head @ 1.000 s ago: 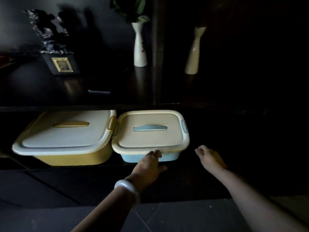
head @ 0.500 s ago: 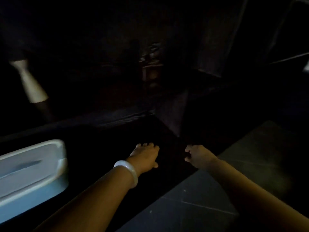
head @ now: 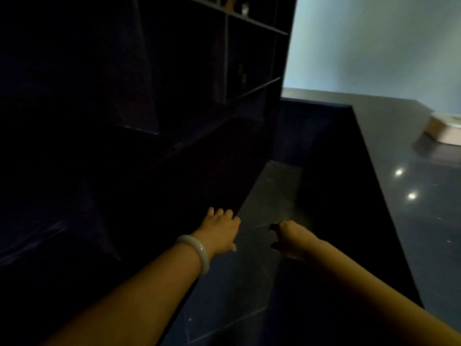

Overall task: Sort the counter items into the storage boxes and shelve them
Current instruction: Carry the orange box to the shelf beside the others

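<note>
Both hands out in front of me over the dark floor (head: 262,191), nothing held. Left hand (head: 219,231): grip open, fingers loose and spread, white bangle (head: 197,250) on the wrist. Right hand (head: 289,237): fingers curl under, too dark, can't tell the grip. Dark shelving unit (head: 174,83) at left. One tan storage box (head: 444,129) sits on the bench (head: 411,196), far right edge.
</note>
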`<act>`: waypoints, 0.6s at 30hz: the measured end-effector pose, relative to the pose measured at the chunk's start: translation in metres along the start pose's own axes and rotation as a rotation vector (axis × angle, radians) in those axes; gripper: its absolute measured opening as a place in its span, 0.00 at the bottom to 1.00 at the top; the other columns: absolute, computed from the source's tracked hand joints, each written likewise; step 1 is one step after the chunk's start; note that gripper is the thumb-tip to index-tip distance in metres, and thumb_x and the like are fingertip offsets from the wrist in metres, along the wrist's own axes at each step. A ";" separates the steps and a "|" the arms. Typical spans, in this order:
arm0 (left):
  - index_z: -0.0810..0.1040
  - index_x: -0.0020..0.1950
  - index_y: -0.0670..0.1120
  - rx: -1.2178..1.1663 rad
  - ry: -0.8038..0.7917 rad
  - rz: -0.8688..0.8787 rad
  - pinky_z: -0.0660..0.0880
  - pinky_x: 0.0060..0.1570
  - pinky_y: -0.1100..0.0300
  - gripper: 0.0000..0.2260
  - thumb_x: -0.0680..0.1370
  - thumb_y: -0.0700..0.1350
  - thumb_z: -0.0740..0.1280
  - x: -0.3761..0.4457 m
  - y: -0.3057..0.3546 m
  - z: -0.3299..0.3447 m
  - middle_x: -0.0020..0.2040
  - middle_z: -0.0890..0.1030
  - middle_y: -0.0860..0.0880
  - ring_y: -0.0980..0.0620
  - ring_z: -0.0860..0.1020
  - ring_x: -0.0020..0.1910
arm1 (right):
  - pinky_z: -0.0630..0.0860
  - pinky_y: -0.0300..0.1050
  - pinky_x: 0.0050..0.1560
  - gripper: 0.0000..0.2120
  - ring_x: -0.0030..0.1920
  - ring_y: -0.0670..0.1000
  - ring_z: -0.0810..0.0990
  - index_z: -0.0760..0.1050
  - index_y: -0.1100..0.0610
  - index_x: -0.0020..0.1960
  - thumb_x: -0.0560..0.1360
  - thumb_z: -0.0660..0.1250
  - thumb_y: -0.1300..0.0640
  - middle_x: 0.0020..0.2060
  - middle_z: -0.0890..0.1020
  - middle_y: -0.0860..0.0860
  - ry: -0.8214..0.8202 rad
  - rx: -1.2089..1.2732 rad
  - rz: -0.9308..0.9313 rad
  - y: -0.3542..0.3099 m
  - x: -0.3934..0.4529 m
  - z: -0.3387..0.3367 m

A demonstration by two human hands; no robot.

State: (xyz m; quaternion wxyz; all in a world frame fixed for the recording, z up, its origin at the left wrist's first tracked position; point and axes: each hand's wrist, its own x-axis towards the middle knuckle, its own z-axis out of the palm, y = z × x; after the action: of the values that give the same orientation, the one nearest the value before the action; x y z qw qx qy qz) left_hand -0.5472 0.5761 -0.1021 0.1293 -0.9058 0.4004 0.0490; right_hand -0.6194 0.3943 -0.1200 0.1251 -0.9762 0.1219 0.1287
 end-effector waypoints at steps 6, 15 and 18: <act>0.66 0.69 0.45 -0.003 0.028 0.128 0.67 0.64 0.49 0.27 0.76 0.56 0.68 0.150 -0.003 -0.017 0.66 0.69 0.43 0.43 0.70 0.64 | 0.78 0.46 0.54 0.22 0.55 0.51 0.79 0.72 0.51 0.66 0.73 0.71 0.53 0.58 0.78 0.51 0.006 -0.010 0.116 0.073 0.094 -0.040; 0.64 0.70 0.45 0.119 0.017 0.338 0.62 0.68 0.42 0.30 0.74 0.56 0.70 0.369 0.009 -0.064 0.66 0.69 0.43 0.41 0.69 0.65 | 0.69 0.55 0.66 0.26 0.68 0.60 0.68 0.65 0.57 0.71 0.77 0.66 0.51 0.67 0.69 0.59 0.003 -0.037 0.279 0.181 0.211 -0.109; 0.64 0.71 0.45 0.143 0.015 0.426 0.59 0.70 0.40 0.31 0.74 0.56 0.70 0.437 0.035 -0.079 0.66 0.69 0.43 0.40 0.68 0.66 | 0.68 0.56 0.67 0.30 0.68 0.61 0.68 0.63 0.57 0.72 0.75 0.68 0.49 0.68 0.68 0.58 -0.018 -0.090 0.351 0.232 0.239 -0.126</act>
State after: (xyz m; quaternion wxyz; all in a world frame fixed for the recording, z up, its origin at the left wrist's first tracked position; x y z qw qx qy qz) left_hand -0.2796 0.2202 -0.1166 0.1771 -0.7897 0.5860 0.0400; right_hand -0.4298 0.0924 -0.1187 0.0580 -0.9433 0.2836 0.1624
